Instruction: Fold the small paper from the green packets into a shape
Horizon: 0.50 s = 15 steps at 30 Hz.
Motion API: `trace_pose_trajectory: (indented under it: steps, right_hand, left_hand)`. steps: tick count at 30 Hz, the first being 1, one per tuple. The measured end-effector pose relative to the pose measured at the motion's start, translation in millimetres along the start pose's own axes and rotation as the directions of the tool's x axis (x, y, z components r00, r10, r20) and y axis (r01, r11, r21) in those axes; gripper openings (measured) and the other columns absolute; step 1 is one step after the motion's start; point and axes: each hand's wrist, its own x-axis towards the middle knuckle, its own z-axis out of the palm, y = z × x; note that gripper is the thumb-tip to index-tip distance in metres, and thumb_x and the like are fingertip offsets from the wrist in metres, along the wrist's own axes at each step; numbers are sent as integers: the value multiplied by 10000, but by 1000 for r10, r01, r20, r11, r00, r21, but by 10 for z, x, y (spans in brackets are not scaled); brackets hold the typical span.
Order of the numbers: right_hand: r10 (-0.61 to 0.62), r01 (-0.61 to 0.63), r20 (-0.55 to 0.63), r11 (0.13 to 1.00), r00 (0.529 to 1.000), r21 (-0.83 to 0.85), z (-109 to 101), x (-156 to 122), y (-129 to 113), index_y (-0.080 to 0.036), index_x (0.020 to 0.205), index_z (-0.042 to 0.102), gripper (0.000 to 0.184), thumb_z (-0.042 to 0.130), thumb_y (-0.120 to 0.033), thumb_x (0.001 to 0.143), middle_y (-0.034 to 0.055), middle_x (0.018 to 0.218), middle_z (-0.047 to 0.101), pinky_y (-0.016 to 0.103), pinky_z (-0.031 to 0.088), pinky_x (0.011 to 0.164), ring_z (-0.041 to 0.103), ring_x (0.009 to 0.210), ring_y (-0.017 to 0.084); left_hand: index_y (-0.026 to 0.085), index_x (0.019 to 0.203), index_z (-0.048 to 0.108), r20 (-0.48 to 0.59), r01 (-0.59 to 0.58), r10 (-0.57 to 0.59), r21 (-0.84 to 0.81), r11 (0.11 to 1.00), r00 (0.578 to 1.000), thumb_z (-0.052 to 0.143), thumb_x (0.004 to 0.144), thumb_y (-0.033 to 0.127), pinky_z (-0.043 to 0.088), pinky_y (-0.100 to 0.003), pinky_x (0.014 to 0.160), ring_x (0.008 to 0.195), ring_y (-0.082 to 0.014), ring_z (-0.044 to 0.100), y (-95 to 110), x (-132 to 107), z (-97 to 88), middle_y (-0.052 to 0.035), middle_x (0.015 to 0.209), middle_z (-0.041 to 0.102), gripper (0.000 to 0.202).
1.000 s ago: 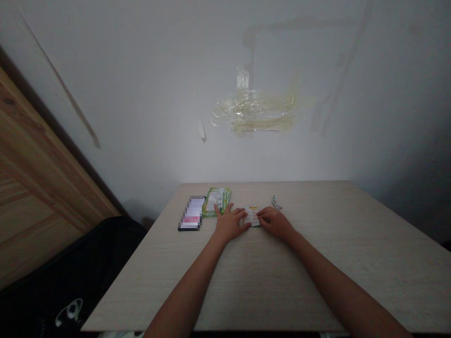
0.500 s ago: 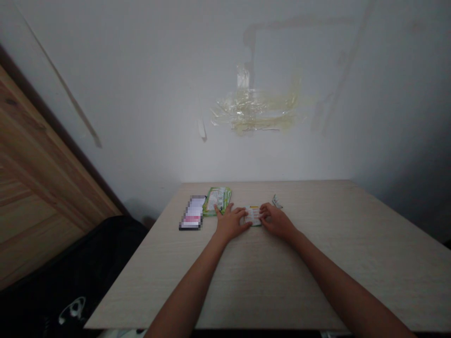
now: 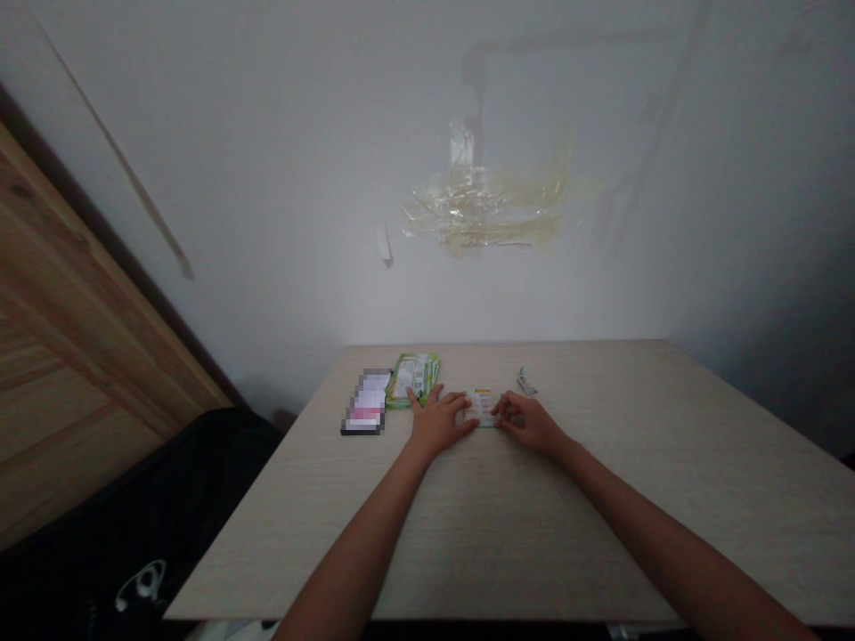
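Note:
A small, flat white packet [image 3: 479, 407] with fine print and a yellow strip at its top edge lies on the table between my hands. My left hand [image 3: 437, 422] rests with fingers spread, its thumb and fingertips on the packet's left side. At the right edge, my right hand [image 3: 533, 424] has its fingers curled in a pinch on the packet; the fingertips partly cover that edge. Just beyond my left fingers is a stack of green and white packets [image 3: 412, 378]. A torn-looking white and green scrap [image 3: 526, 383] lies behind my right hand.
A phone [image 3: 366, 405] with a blurred screen lies left of the stack. The wooden table [image 3: 508, 534] meets a wall [image 3: 300, 223] with peeling tape [image 3: 481, 209]. On the left are a black bag [image 3: 134, 507] and a wooden panel [image 3: 80, 329].
My right fingers have curled in more at the packet's right edge, and the hand has dropped slightly. My left hand has stayed in place. The view has shifted a little.

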Motion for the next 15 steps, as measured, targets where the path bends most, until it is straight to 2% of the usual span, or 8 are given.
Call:
trace_pose_trajectory:
  steps: [8,15]
  right_hand:
    - [-38,38,33,999,999,10,-39,-46,-22,-201,900,560,116,625,-273,837,65,922,646,332,513,751,622,783,178]
    - [-17,16,25,999,1000,31,-19,-44,3,-203,915,566,156,647,-307,830,56,906,651,341,512,771,631,785,183]
  left_hand:
    - [422,1181,584,10,-18,17,8,1000,1000,475,817,669,-179,-779,989,1380,-338,306,-16,26,-5,51,1349,575,453]
    - [436,1214,565,3,-5,5,50,999,1000,442,838,658,-124,-786,1007,1395,-348,281,-15,-12,1,43,1368,561,453]
